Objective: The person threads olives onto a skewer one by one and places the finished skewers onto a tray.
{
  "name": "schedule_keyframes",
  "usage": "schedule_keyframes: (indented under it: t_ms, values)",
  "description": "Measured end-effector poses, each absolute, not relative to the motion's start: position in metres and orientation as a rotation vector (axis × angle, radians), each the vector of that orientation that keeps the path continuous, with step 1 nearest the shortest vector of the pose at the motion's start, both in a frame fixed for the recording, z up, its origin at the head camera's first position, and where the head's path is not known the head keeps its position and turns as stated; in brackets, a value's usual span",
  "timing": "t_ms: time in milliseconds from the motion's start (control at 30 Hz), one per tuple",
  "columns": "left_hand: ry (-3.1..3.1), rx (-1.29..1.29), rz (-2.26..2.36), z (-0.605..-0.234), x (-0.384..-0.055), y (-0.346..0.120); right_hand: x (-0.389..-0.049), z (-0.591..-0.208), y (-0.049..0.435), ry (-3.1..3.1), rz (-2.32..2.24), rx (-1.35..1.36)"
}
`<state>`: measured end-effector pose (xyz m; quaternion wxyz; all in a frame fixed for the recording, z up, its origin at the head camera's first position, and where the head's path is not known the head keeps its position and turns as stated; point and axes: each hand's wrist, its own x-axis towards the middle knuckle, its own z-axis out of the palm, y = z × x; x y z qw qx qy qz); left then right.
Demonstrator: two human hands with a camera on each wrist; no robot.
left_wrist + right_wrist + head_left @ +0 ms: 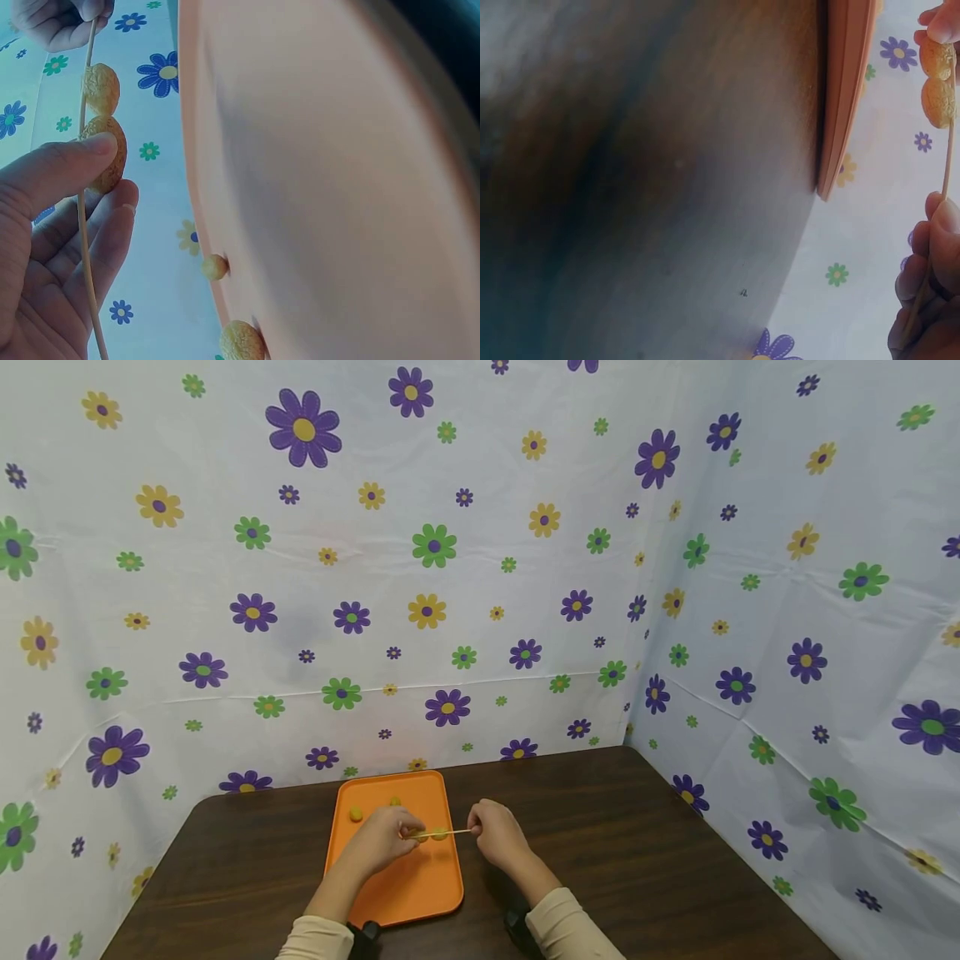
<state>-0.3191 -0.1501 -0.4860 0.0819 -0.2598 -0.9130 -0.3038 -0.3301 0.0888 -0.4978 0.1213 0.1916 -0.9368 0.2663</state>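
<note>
A thin wooden skewer (459, 832) spans the gap between the two hands over the tray. Two bumpy golden-brown balls sit side by side along it, an outer ball (105, 90) and an inner ball (112, 161). The left hand (384, 837) pinches the inner ball between thumb and fingertips, and the stick runs on past its palm. Farther right, the right hand (498, 835) grips the other length of the skewer, fingers curled round it. In both wrist views the skewer shows along one edge of the balls; I cannot tell how deeply it pierces them.
Beneath the left hand lies an orange tray (382, 893) on a dark wooden table (630, 843). Two more balls rest on the tray, one at its left (356, 814) and one farther back (395, 802). Flower-printed sheets (480, 577) hang behind and to the right.
</note>
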Motion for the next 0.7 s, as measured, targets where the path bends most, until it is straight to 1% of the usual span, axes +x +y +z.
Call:
schedule_keyframes:
  t_ms: [433,700]
  values:
    - [-2.712,-0.799,-0.973,-0.488,-0.317,-0.159,-0.33,-0.498,0.085,-2.751,0.823,0.57]
    - [-2.765,-0.766,-0.915,-0.483,-0.319,-0.167,-0.334,-0.499,0.086,-2.763,0.845,0.509]
